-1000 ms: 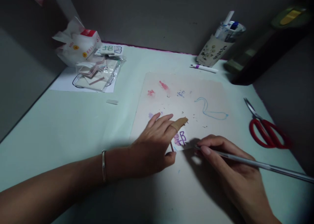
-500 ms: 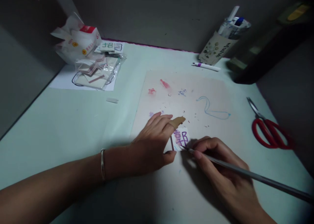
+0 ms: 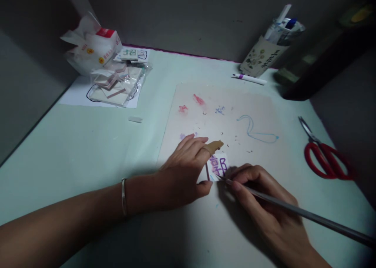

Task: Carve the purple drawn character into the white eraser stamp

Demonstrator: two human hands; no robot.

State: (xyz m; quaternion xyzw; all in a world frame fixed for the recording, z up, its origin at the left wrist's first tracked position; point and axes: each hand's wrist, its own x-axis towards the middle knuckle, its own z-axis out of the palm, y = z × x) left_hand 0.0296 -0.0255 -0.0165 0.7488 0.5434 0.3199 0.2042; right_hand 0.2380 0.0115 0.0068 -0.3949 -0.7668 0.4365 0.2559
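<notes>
A small white rubber block (image 3: 214,173) with purple characters drawn on it lies on the pale board (image 3: 173,236). My left hand (image 3: 188,166) holds the block from its left side, the thumb at the near edge and the index finger at the far edge. A tan wrap (image 3: 213,147) covers that index fingertip. My right hand (image 3: 264,197) is closed in a pinch round a slim, grey, pen-like carving knife (image 3: 293,209). Its pointed tip meets the lower part of the block's marked face. My left palm hides part of the block.
Red-handled scissors (image 3: 324,158) lie at the right. A purple-banded marker (image 3: 249,79) rests before a pen holder (image 3: 263,54). Bagged blocks (image 3: 117,84) sit at the back left, near a small white strip (image 3: 135,120). Dark crumbs and stamped marks dot the board. A dark object (image 3: 317,60) stands back right.
The view has shifted slightly, so things sit a little further right. Both hands keep their hold, and the knife tip stays on the block.
</notes>
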